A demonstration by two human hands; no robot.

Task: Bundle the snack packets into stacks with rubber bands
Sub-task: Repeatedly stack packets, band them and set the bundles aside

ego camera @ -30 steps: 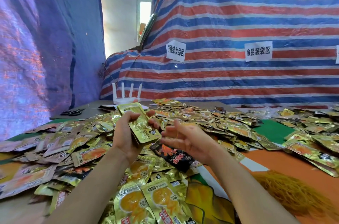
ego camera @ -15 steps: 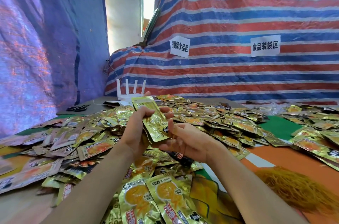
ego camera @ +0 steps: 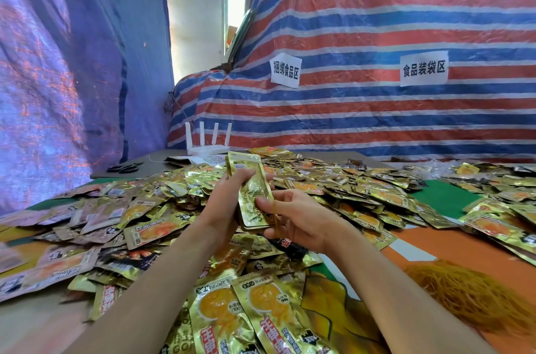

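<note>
A thin stack of gold snack packets (ego camera: 253,188) stands nearly upright above the table's middle. My left hand (ego camera: 223,202) grips the stack from the left, fingers wrapped over its upper half. My right hand (ego camera: 293,218) pinches the stack's lower right edge with thumb and fingers. A wide heap of loose gold packets (ego camera: 362,188) covers the table behind and around both hands. A mound of orange rubber bands (ego camera: 470,295) lies at the lower right, apart from both hands.
Black scissors (ego camera: 123,168) and a white router (ego camera: 207,144) sit at the table's far left corner. A striped tarp wall (ego camera: 377,34) with two paper signs rises behind. More packets (ego camera: 507,226) lie at the right, on the orange and green cloth (ego camera: 443,197).
My right hand, open and apart before, has closed in and now pinches the stack's lower edge. The stack has turned more upright. A dark packet near my right palm stays on the heap.
</note>
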